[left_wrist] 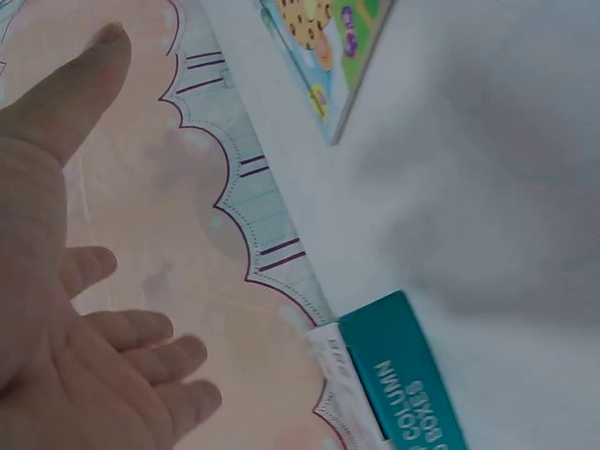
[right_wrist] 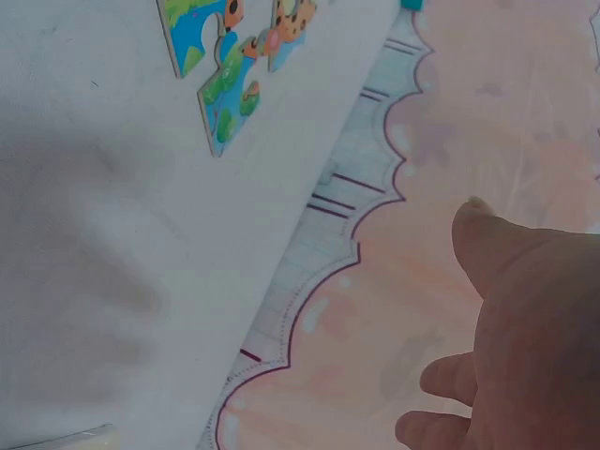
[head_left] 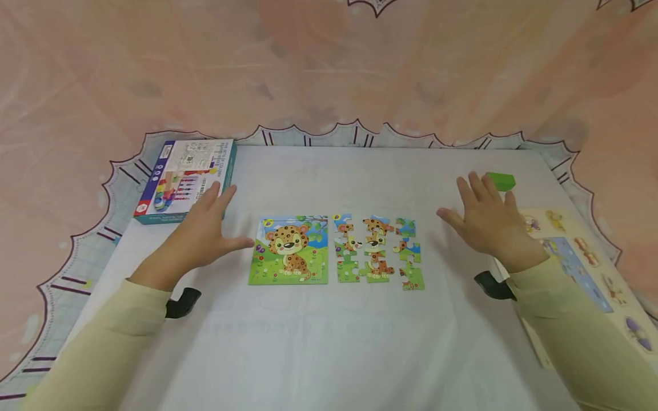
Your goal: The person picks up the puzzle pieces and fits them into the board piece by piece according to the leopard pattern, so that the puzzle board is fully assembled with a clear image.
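Two pale sleeves (head_left: 97, 348) reach in from the near side over the white-covered table (head_left: 308, 354); the right one crosses a cream picture board (head_left: 591, 268), and a low forearm could drag that board askew. Mid-table lies a square spotted-cub picture (head_left: 288, 251), with loose puzzle pieces (head_left: 378, 266) just to its right in three ragged columns. The pieces look thin and lie flat, so fingers could push one out of line instead of lifting it; the mostly green ones seem easy to confuse. Both grips are empty, digits spread apart. The left hand (head_left: 197, 237) is left of the picture, thumb tip beside its edge in the head view, though I cannot tell how high; the right hand (head_left: 483, 220) is right of the pieces, apart from them. Farther off, a careless sweep might knock the green block (head_left: 501, 181) beyond the right fingers, or the colourful box (head_left: 190, 171) behind the left ones.
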The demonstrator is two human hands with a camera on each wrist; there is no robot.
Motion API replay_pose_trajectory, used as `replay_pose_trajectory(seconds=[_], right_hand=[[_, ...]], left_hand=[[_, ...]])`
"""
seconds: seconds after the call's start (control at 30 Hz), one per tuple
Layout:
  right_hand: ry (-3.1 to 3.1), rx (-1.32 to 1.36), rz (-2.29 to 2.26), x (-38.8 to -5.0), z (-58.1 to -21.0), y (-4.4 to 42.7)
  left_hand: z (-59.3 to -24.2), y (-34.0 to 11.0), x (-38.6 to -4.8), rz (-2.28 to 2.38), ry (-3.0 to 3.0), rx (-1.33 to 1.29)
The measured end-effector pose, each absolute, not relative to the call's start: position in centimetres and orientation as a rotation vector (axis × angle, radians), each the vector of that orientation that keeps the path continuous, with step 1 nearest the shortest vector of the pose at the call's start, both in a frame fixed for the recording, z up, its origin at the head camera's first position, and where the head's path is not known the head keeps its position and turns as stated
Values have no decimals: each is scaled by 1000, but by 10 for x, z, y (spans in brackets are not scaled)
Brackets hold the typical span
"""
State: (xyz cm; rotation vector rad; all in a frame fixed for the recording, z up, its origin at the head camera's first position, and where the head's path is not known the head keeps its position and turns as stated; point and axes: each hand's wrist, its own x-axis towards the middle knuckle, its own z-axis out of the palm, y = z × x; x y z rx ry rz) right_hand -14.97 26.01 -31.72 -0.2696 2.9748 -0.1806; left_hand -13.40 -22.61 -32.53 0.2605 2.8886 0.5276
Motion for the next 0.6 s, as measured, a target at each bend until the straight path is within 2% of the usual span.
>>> replay_pose_trajectory(seconds=[0.4,0.6], right_hand=[[2945,-338,-263,-152,-328,247],[2953,-453,-348,-158,-335,233]], left_hand=[[-351,-229,-117,624,2784,326],[-362,-229,-114,659,2744,358]])
